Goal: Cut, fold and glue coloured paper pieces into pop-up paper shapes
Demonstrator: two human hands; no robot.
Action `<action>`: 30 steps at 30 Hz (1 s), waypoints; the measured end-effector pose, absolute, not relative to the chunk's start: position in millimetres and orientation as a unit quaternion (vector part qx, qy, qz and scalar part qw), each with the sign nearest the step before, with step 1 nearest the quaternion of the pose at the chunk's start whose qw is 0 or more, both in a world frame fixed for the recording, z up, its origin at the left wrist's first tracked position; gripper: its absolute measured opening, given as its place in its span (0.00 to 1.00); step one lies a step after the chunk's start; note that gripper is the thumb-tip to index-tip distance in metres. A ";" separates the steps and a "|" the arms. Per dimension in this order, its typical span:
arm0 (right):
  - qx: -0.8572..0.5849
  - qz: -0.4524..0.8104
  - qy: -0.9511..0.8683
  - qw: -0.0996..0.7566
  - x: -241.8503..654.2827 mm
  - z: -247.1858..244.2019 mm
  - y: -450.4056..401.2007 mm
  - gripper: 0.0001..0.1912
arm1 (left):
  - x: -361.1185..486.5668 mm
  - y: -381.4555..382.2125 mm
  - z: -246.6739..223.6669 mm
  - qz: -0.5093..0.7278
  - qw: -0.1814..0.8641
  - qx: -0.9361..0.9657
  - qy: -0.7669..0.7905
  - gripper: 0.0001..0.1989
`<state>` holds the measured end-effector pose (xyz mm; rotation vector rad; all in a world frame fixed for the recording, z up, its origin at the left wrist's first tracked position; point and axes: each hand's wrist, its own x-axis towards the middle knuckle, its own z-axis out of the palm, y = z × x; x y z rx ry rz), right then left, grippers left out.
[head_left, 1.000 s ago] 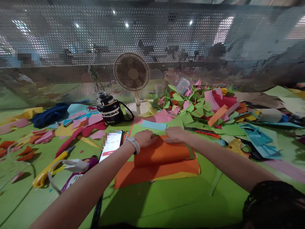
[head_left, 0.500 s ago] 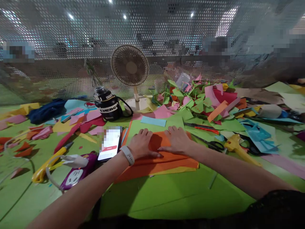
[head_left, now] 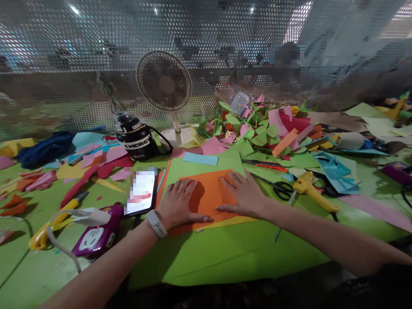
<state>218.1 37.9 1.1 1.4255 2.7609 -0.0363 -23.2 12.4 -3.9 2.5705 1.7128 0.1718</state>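
An orange sheet of paper (head_left: 209, 193) lies in front of me, on top of other orange, yellow and light green sheets. My left hand (head_left: 178, 205) presses on its left side, fingers stretched out and thumb pointing right. On the right side rests my right hand (head_left: 243, 195), flat with its fingers spread. Between the two hands the paper looks smooth. Just beyond it is a light blue paper strip (head_left: 200, 159). Left of my left hand a phone (head_left: 141, 193) lies with its screen lit. Black-handled scissors (head_left: 282, 189) are to the right of my right hand.
A yellow glue gun (head_left: 313, 191) lies at the right. At the left are a purple power strip (head_left: 99, 231) and a yellow-handled tool (head_left: 53, 225). Behind stand a black bottle (head_left: 137, 139), a fan (head_left: 165, 83) and heaped paper scraps (head_left: 254, 124).
My hands have moved apart and lower on the orange paper, and the fold or ripple seen along its near side now lies flat. The view has shifted slightly to the right.
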 end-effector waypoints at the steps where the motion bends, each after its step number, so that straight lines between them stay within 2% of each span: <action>1: 0.459 -0.015 0.888 0.022 223.4 0.3 37.9 0.50 | -25.0 10.2 -5.2 0.053 0.021 0.831 0.554 0.57; 6: 0.479 -0.014 0.877 0.042 247.6 -0.7 37.9 0.48 | -35.0 -0.2 -9.4 0.045 -0.004 0.814 0.580 0.59; 14: 0.497 -0.047 0.864 0.067 270.6 1.1 38.0 0.48 | -52.5 -17.4 -12.5 0.045 -0.046 0.793 0.606 0.55; 18: 0.500 -0.067 0.858 0.095 270.8 8.2 39.5 0.50 | -53.2 -20.3 9.1 0.043 -0.034 0.787 0.615 0.55; 20: 0.496 -0.068 0.860 0.103 269.3 10.8 41.7 0.52 | -42.6 -17.1 27.8 0.064 -0.010 0.785 0.616 0.50; 22: 0.492 -0.068 0.860 0.118 267.9 12.3 44.2 0.53 | -23.0 -10.4 44.3 0.090 0.060 0.771 0.628 0.35; 24: 0.490 -0.069 0.859 0.130 267.0 12.7 46.3 0.53 | 2.2 -1.1 52.8 0.077 0.203 0.753 0.621 0.27; 27: 0.496 -0.069 0.857 0.125 266.5 12.4 47.7 0.51 | 37.2 14.3 48.4 0.037 0.480 0.683 0.550 0.26; 30: 0.499 -0.076 0.853 0.129 265.6 13.8 47.2 0.51 | 55.6 25.8 34.5 0.003 0.570 0.637 0.519 0.26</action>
